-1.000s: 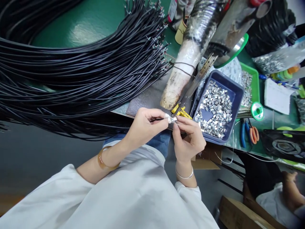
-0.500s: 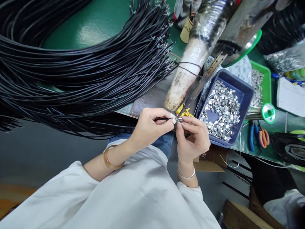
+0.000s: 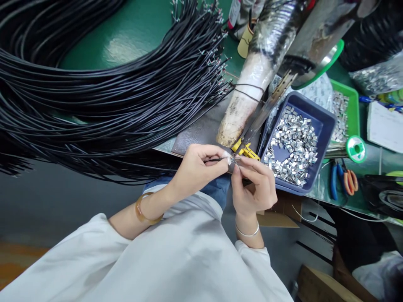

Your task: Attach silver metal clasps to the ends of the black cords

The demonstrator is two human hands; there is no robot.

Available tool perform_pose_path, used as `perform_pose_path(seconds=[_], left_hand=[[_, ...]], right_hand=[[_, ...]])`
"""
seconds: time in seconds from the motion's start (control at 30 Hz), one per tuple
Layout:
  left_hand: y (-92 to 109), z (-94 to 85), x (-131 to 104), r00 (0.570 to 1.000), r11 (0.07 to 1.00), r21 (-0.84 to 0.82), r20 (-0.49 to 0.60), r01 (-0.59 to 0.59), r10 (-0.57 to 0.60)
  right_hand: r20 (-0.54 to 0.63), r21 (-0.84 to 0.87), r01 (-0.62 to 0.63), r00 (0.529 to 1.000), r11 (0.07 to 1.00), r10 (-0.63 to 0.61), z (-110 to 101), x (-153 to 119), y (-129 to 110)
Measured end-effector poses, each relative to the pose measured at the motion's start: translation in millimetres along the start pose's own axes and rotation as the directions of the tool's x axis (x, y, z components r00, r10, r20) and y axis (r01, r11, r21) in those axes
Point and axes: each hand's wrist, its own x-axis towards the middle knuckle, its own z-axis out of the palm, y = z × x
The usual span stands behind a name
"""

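Between the thumb and fingers of my left hand (image 3: 201,167) is pinched a black cable (image 3: 214,159), near its end. My right hand (image 3: 253,180) faces it, fingertips closed on a small metal part (image 3: 236,160) at the cable's tip. The two hands' fingertips nearly meet, and they partly cover the joint. Just beyond them lies a yellow tool piece (image 3: 247,152) under a metal bar. To the right, a blue tray (image 3: 325,121) holds many small silvery metal pieces (image 3: 294,142).
A large bundle of black cables (image 3: 126,92) spreads over the green table (image 3: 126,46) at the left. A wrapped pipe (image 3: 242,92) slants down towards my hands. At the right are a green tray (image 3: 354,109), a solder spool (image 3: 356,149), pliers (image 3: 349,181) and a seated person's arm.
The fingers of my right hand have shifted slightly around the metal part, showing more of the yellow piece. My left hand still grips the cable; the view has moved a little.
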Motion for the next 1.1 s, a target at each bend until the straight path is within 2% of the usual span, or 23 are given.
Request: perform_pose_path(seconds=[0.07, 0.2, 0.37, 0.5, 0.57, 0.7, 1.1], left_hand=[[0.2, -1.2, -1.3, 1.000, 1.000, -0.026, 0.019, 0.001, 0.000], [-0.6, -4.9, -5.2, 0.998, 0.999, -0.028, 0.061, -0.033, 0.035], [-2.0, -7.7, -9.6, 0.996, 0.997, 0.055, 0.077, -0.050, 0.046], [-3.5, -7.3, -9.9, 0.996, 0.999, 0.026, 0.083, -0.045, 0.042], [-5.1, -6.3, -9.0, 0.996, 0.999, 0.003, 0.080, -0.039, 0.038], [-8.2, -4.0, -6.8, 0.999, 1.000, 0.007, 0.037, -0.027, 0.027], [-5.4, -0.8, -6.7, 0.998, 0.998, 0.031, -0.041, -0.046, 0.048]], right_hand=[[0.023, 0.001, -0.028, 0.999, 1.000, 0.028, -1.1, 0.6, -0.8], [0.109, 0.125, -0.256, 0.964, 0.958, 0.244, -7.3, 5.2, -2.1], [0.108, 0.063, -0.247, 0.965, 0.967, 0.240, -16.1, 9.0, -3.6], [0.143, 0.171, -0.322, 0.943, 0.931, 0.299, -12.6, 5.6, -7.1], [0.137, 0.147, -0.280, 0.956, 0.949, 0.261, -9.6, 4.4, -8.4], [0.081, -0.030, -0.107, 0.991, 0.994, 0.109, -6.2, 4.8, -8.4], [0.021, -0.040, -0.108, 0.994, 0.993, 0.109, 0.3, 7.9, -6.9]])
